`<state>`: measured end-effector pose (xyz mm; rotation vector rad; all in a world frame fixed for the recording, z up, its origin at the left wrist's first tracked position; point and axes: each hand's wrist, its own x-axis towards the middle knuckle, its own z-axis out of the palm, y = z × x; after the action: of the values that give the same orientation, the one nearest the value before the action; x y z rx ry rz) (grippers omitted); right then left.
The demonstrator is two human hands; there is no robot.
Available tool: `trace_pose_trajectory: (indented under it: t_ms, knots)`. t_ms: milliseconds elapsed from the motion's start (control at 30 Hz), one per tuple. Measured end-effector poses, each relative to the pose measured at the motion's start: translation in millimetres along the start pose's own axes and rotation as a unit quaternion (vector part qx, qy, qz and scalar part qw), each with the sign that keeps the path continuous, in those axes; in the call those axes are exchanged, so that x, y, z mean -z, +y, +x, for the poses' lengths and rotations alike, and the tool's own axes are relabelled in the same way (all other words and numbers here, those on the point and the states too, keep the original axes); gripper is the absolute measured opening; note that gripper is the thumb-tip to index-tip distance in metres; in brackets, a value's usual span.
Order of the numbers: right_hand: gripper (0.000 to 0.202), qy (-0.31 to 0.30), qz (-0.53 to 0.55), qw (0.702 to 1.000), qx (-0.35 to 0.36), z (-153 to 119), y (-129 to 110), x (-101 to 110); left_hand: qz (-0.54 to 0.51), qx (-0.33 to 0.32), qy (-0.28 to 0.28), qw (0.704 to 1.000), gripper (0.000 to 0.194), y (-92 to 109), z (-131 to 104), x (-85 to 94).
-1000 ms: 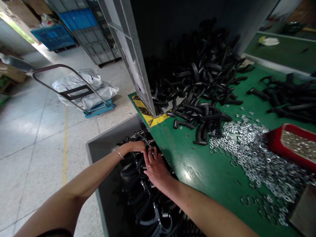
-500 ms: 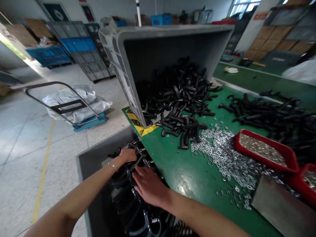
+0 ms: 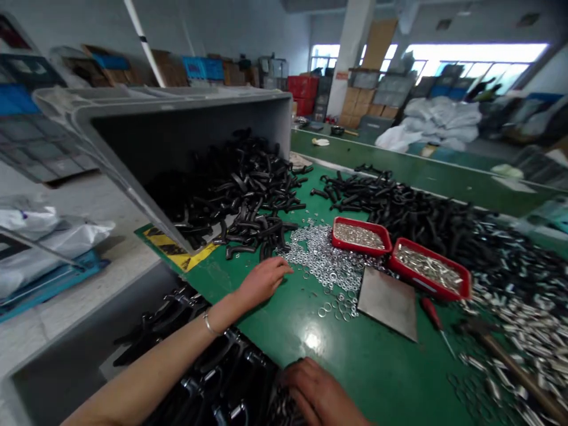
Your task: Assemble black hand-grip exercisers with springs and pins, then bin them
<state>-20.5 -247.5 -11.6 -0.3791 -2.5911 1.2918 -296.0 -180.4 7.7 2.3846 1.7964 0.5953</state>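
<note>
My left hand (image 3: 262, 283), with a bracelet at the wrist, is over the green table (image 3: 284, 319), its fingers apart and pointing at the pile of small metal rings (image 3: 326, 254). Nothing shows in it. At the bottom, my right hand (image 3: 317, 390) rests by the table's near edge, its fingers bent down over dark parts in the lower bin; what it may hold is hidden. Black curved parts with metal fittings (image 3: 190, 384) fill that grey bin (image 3: 57, 361). Black handles (image 3: 252, 231) spill from a tipped grey crate (image 3: 177, 97).
Two red trays of small metal pieces (image 3: 361, 235) stand right of the rings. Nearer are a metal plate (image 3: 388, 302), a red-handled screwdriver (image 3: 437, 322) and a hammer (image 3: 510, 361). More black parts (image 3: 412, 207) are heaped behind. Wrapped bags on a blue cart (image 3: 84, 278) stand left.
The view has swung right. My left hand has left the parts in the bin and moved over the table. My right hand has moved back toward the near edge of the bin.
</note>
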Motion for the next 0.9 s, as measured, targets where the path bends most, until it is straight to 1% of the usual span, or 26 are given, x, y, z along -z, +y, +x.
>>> trace_pose_trajectory:
  t_ms: [67, 133, 167, 233, 333, 400, 467, 533, 600, 667, 767, 833, 900]
  knots:
    - [0.026, 0.010, -0.025, 0.999, -0.043, -16, 2, 10, -0.007, -0.031, -0.035, 0.999, 0.028, 27, 23, -18.8]
    - [0.027, 0.025, -0.042, 0.995, -0.082, -35, 4, 20, 0.028, -0.048, -0.072, 0.996, 0.025, 50, 42, -38.0]
    - [0.027, 0.033, -0.048, 0.993, -0.099, -45, 5, 26, 0.055, -0.052, -0.085, 0.993, 0.023, 58, 50, -46.4]
    - [0.028, 0.055, -0.058, 0.988, -0.134, -66, 7, 39, 0.104, -0.060, -0.097, 0.988, 0.020, 68, 64, -59.7]
    - [0.031, 0.116, -0.082, 0.972, -0.185, -94, 15, 64, 0.148, -0.078, -0.088, 0.982, 0.018, 72, 79, -71.6]
    - [0.031, 0.170, -0.113, 0.954, -0.221, -115, 28, 84, 0.173, -0.100, -0.086, 0.976, 0.017, 74, 86, -76.3]
    - [0.030, 0.228, -0.144, 0.927, -0.261, -138, 46, 105, 0.198, -0.116, -0.090, 0.969, 0.017, 77, 91, -79.0]
    - [0.030, 0.278, -0.170, 0.897, -0.300, -163, 68, 127, 0.217, -0.109, -0.089, 0.966, 0.019, 81, 93, -80.4]
    - [0.031, 0.313, -0.202, 0.865, -0.335, -188, 89, 153, 0.237, -0.085, -0.084, 0.964, 0.020, 84, 96, -81.3]
    - [0.030, 0.325, -0.255, 0.829, -0.377, -208, 109, 181, 0.252, -0.067, -0.089, 0.961, 0.023, 87, 98, -82.1]
    - [0.029, 0.310, -0.324, 0.779, -0.438, -224, 134, 227, 0.265, -0.052, -0.105, 0.957, 0.026, 94, 98, -82.5]
    - [0.031, 0.305, -0.337, 0.761, -0.464, -225, 149, 253, 0.265, -0.045, -0.117, 0.956, 0.028, 103, 97, -81.7]
    - [0.032, 0.302, -0.339, 0.748, -0.485, -218, 161, 271, 0.255, -0.032, -0.132, 0.957, 0.029, 113, 95, -80.0]
